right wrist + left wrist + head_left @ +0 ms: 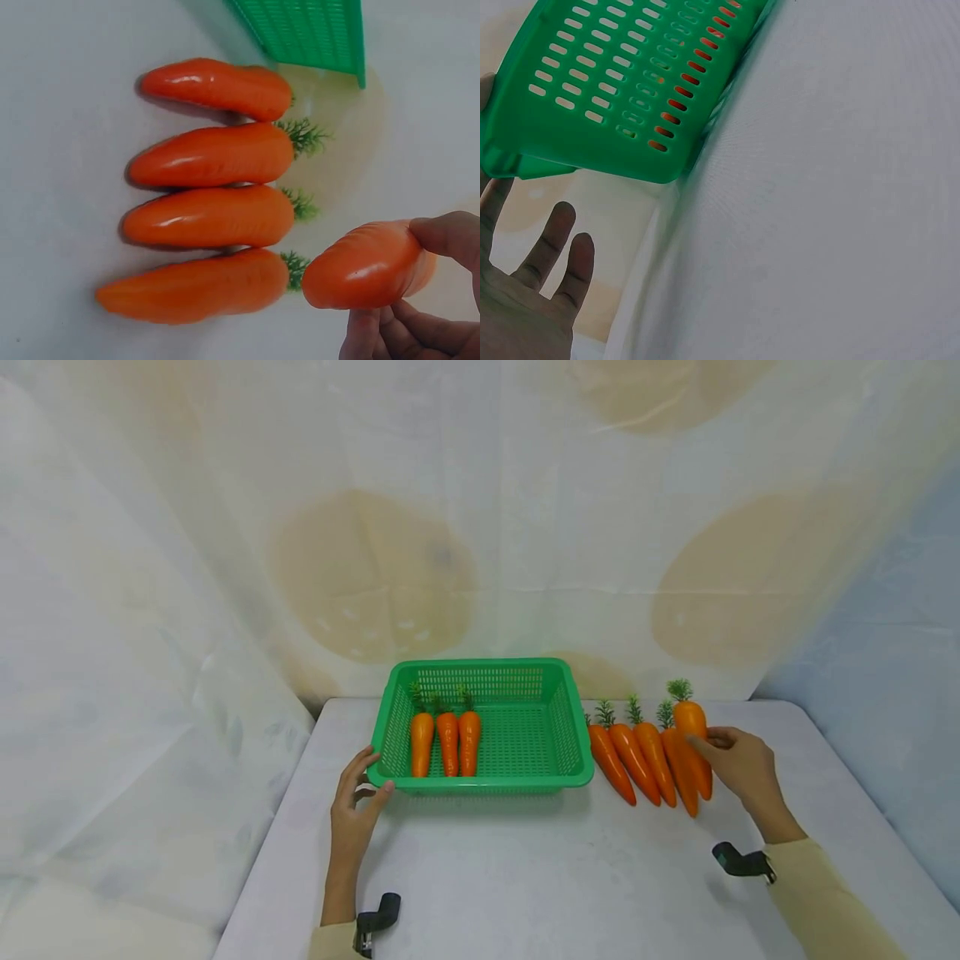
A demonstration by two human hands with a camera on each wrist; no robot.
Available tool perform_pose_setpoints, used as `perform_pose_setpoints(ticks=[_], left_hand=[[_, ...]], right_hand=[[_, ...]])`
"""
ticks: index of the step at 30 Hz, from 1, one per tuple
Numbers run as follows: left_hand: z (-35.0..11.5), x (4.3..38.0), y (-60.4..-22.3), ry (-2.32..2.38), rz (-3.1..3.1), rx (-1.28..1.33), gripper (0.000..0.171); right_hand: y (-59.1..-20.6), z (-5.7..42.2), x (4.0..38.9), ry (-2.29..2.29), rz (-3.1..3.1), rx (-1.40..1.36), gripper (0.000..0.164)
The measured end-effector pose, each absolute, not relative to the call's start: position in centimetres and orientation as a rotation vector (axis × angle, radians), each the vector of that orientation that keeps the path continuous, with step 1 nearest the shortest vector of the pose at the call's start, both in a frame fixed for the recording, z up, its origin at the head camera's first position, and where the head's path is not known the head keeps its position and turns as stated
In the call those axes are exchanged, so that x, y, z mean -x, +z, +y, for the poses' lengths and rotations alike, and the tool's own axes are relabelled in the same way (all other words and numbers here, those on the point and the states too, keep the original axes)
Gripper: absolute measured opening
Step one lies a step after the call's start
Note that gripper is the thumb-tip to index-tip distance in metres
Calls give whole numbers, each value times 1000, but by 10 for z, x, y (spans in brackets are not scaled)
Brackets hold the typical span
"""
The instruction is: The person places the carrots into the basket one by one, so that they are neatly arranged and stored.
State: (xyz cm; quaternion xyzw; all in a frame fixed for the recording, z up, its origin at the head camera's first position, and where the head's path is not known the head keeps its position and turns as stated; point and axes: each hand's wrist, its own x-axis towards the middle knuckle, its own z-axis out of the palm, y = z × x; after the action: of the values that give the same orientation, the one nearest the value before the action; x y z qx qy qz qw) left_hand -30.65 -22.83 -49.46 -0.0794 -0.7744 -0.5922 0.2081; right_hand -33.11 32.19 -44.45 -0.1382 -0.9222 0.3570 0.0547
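My left hand (356, 814) holds the front-left corner of a green plastic basket (480, 783), thumb at the front rim and fingers at the left rim. Two of its other fingers (551, 244) stick out below the rim in the left wrist view. Three orange carrots (447, 743) with green tops lie side by side in the basket's left half. To the right of the basket, my right hand (742, 768) pinches another carrot (367, 270) between thumb and fingers, raised above the table. Several carrots (210, 217) lie beside it in a row, tops pointing away.
A white-covered table (510, 877) carries everything. Behind it hangs a pale curtain (540, 568) with tan round patches, and similar sheets close off both sides. The basket stands near the table's back edge, its right wall close to the carrot row.
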Motion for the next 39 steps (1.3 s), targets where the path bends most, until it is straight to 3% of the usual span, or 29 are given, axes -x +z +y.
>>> perform_pose_setpoints(ticks=[39], left_hand=[[-228,307,-495,-1647,-2163,221,51]], right_hand=[[-403,257,348,1327,-2844,279,75]])
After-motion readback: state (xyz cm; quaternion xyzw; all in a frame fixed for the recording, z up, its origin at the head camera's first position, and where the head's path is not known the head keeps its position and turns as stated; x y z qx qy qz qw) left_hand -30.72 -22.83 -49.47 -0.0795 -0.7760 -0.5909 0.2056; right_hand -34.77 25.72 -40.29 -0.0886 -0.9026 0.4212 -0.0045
